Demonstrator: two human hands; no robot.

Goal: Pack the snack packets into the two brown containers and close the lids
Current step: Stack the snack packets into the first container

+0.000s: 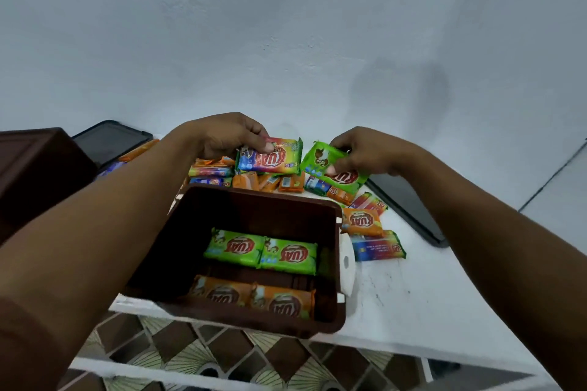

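Head view: left hand (pixel 229 134) pinches a rainbow packet (pixel 270 158), right hand (pixel 368 152) a green packet (pixel 328 167) (dark lid (pixel 409 209) beside it); left forearm (pixel 127 216) covers the brown container's (pixel 241 317) left rim.

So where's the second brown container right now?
Head view, far left edge: the second brown container stands left of the open container, a dark lid beside it.
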